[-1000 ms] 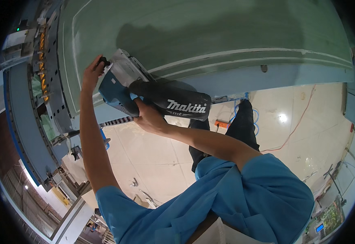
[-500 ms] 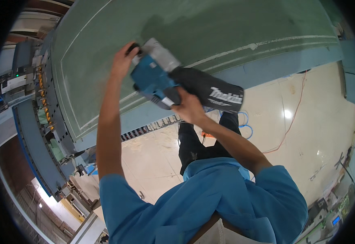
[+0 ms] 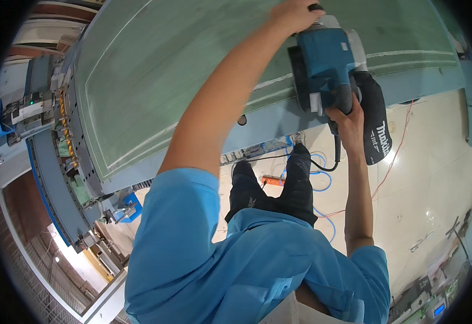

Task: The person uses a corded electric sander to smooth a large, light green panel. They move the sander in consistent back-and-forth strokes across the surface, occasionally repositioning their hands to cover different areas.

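Both my hands are closed on a teal belt sander (image 3: 322,51) over the right part of a large green panel (image 3: 193,65). The panel has white filler-like lines running along its borders. My left hand (image 3: 296,15) is wrapped round the black knob at the sander's far end. At the near end, my right hand (image 3: 349,121) grips the rear handle. A black dust bag (image 3: 373,108) hangs off the tool's right side, past the panel's near edge. The sander's underside is hidden, so I cannot tell whether the belt touches the panel.
A black power cord (image 3: 335,154) drops from the sander to the tiled floor. An orange power strip (image 3: 272,181), a blue hose (image 3: 325,189) and a red cord (image 3: 393,162) lie near my feet. Machine equipment (image 3: 28,110) with a rail stands at the left.
The sander has moved right along the panel's near edge and turned, its far end now pointing almost straight away from me. Both hands have kept hold of it.
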A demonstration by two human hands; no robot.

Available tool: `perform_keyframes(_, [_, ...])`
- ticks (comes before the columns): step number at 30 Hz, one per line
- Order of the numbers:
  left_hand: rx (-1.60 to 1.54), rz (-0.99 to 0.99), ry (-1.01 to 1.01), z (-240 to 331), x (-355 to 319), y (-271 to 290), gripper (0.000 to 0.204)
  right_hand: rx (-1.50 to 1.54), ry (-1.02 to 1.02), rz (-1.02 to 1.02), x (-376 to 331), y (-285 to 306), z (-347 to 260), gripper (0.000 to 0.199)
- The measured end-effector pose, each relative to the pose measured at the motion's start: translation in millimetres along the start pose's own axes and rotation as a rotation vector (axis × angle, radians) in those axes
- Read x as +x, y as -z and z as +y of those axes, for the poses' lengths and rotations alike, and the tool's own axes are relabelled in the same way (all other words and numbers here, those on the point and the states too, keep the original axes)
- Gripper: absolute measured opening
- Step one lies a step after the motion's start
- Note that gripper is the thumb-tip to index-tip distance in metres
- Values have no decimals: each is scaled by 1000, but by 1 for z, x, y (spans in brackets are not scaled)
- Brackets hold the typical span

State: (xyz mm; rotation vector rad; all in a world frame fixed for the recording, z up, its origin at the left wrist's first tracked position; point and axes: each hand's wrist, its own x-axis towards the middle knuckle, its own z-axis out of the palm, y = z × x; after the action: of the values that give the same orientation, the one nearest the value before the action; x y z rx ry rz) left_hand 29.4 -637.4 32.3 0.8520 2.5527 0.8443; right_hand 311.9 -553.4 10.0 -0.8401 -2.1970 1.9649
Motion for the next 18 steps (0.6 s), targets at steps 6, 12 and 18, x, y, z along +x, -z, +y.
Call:
perform_keyframes(6, [23,16,-63,19,26,-53,49,173,16,62,-4,-6,33,38])
perform_keyframes(12, [-17,-4,27,-54,-41,-41,43,191,-99,-41,-46,-95,49,44])
perform_keyframes(18, [-47,-2,113,-135,-130,24,46,280,-140,-190,-100,-203,48,44])
